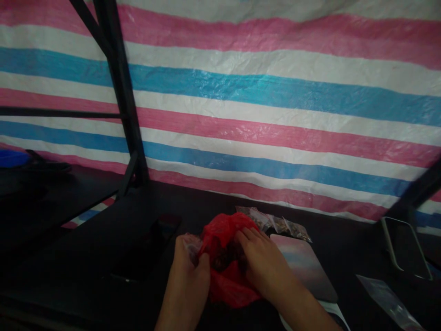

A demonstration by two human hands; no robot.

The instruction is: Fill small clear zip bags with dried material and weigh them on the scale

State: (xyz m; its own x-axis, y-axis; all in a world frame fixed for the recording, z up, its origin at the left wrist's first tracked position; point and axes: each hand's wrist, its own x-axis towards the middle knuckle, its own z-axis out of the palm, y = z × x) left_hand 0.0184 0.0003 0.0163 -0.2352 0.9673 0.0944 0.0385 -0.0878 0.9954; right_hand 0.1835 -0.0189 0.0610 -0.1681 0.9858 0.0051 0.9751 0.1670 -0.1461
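Note:
A crumpled red plastic bag [237,289] sits on the black table, its mouth facing up, with small dark brown pieces [222,259] inside. My left hand [189,280] is at the bag's left side, closed on a small clear plastic bag [192,243]; its thumb lies against the red rim. Over the right side of the mouth, my right hand [263,262] reaches in with bent fingers. Its fingertips are partly hidden among the red plastic and dark pieces, so what they pinch cannot be made out.
Several filled clear packets [275,223] lie behind the red bag. To the right are a scale-like device with a shiny plate [306,266], a flat clear bag [389,299] and a phone-like object [406,248]. A dark phone [132,266] lies left; a black post [126,92] rises behind.

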